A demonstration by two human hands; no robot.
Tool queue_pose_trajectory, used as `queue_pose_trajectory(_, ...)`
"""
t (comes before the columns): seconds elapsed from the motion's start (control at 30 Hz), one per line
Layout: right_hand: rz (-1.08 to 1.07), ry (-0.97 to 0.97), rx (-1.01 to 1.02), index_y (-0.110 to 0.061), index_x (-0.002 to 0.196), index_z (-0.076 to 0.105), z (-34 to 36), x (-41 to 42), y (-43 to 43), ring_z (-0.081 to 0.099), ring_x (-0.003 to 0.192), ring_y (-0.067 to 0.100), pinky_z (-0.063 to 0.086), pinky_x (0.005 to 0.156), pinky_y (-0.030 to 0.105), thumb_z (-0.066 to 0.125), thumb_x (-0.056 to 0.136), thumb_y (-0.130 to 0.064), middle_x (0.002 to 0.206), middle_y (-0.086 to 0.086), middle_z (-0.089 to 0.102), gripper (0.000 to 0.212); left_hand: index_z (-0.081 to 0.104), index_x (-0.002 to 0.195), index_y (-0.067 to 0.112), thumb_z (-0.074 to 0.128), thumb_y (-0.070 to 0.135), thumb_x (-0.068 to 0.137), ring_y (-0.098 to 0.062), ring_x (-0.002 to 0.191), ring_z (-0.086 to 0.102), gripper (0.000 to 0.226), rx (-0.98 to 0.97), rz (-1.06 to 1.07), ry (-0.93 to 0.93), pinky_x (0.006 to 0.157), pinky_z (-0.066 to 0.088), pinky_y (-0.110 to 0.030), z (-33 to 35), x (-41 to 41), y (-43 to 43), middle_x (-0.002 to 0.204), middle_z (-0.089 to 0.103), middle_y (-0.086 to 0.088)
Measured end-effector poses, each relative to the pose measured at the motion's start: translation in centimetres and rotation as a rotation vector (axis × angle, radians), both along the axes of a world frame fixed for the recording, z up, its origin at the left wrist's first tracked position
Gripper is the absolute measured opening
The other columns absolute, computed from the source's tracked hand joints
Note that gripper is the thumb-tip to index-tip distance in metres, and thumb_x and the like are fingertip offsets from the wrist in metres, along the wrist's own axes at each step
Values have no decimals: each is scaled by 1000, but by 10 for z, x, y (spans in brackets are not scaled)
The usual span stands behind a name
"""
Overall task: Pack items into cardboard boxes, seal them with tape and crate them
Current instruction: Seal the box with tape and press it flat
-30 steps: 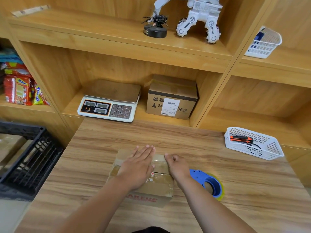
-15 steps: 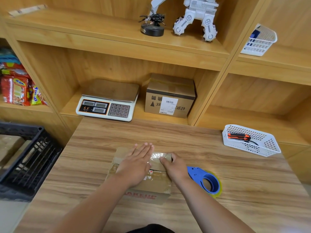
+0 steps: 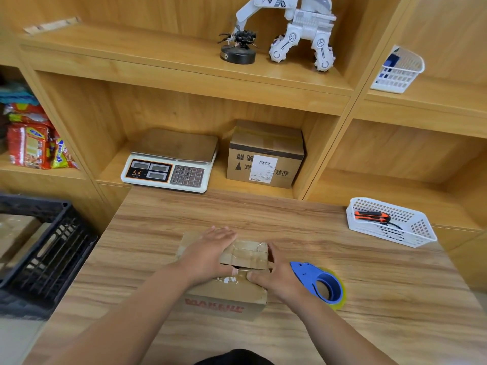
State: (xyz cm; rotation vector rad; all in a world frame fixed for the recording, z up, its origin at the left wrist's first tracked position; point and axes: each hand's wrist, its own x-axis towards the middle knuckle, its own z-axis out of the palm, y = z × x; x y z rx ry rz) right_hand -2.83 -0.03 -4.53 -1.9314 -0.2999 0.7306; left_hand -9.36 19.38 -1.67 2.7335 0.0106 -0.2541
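Held left hand flat, fingers straight, on cardboard box in middle of table. Rested right hand against its right edge, thumb on top; fingers half hidden, grip impossible to tell.

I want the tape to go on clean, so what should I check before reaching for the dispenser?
1. Cardboard box flaps flat: not ok, a dark gap shows at the seam.
2. Left hand pressing the top: ok.
3. Right hand free: not ok, it is on the box's right edge.
4. Tape dispenser near: ok, lying on the table just right of the box.
5. Tape end free to pull: cannot tell.
6. Room in black crate: cannot tell.
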Motion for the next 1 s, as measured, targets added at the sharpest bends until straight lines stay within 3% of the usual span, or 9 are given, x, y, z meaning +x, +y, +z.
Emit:
queue_pose_trajectory(0.13, -25, -16, 22, -24, 136, 33, 3, -2, 2, 48, 118, 7, 43, 73, 2, 79, 75, -14, 120, -11, 53, 77, 6, 152, 22, 51, 53, 89, -11, 146, 1, 83, 101, -53, -50, 108, -10, -20, -1, 2, -2, 159, 5, 5)
queue_pose_trajectory(0.27, 11, -242, -88, -20, 148, 25, 6, -1, 0, 35, 130, 6, 33, 101, 15, 81, 72, -27, 138, -11, 39, 95, 20, 151, 17, 32, 49, 97, -14, 145, 16, 63, 262, -86, -216, 115, 9, -23, 0, 0, -5, 157, 14, 3)
queue_pose_trajectory(0.33, 79, -524, -207, -22, 146, 33, 7, 1, 2, 35, 131, 7, 27, 107, 19, 79, 73, -35, 140, -10, 41, 88, 55, 133, 17, 34, 47, 95, -12, 127, 49, 53, 291, -74, -370, 101, 40, -22, -1, 2, -5, 140, 48, 3)
queue_pose_trajectory(0.4, 121, -790, -277, -21, 138, 49, 11, 4, 8, 47, 122, 13, 33, 101, 22, 75, 75, -34, 130, -7, 56, 68, 72, 105, 19, 59, 44, 84, -10, 95, 68, 35, 270, -127, -421, 71, 54, -20, -5, 5, -4, 108, 71, 6)
queue_pose_trajectory(0.5, 140, -1125, -366, -23, 104, 73, 17, 10, 19, 67, 86, 16, 48, 79, 25, 80, 61, -28, 89, -8, 73, 44, 71, 82, 23, 90, 27, 49, -8, 64, 67, 38, 292, -186, -360, 48, 49, -16, -6, 9, -4, 76, 70, 11)
queue_pose_trajectory(0.63, 208, -1248, -501, -31, 72, 73, 22, 10, 37, 56, 46, 10, 45, 59, 17, 88, 43, -23, 49, -11, 59, 34, 65, 63, 23, 85, 12, 19, -9, 38, 51, 50, 349, -130, -323, 35, 28, -14, -2, 16, -7, 49, 54, 9)
queue_pose_trajectory(0.73, 228, -1240, -572, -28, 59, 67, 21, 10, 43, 48, 38, 11, 43, 56, 17, 86, 35, -17, 41, -8, 50, 33, 61, 52, 23, 83, 10, 12, -10, 32, 45, 47, 360, -86, -322, 34, 23, -14, -4, 19, -10, 41, 48, 6)
queue_pose_trajectory(0.87, 227, -1186, -519, -30, 54, 67, 26, 12, 44, 47, 37, 10, 42, 57, 15, 87, 33, -21, 40, -8, 52, 30, 64, 56, 23, 82, 7, 19, -11, 34, 46, 44, 322, -74, -349, 35, 26, -15, -12, 19, -10, 44, 50, 8)
queue_pose_trajectory(1.0, 216, -1170, -410, -32, 60, 70, 24, 16, 41, 49, 40, 7, 49, 71, 17, 84, 41, -17, 42, -10, 53, 28, 63, 56, 23, 77, 4, 22, -10, 35, 45, 42, 292, -52, -397, 34, 29, -16, -13, 20, -7, 44, 49, 8)
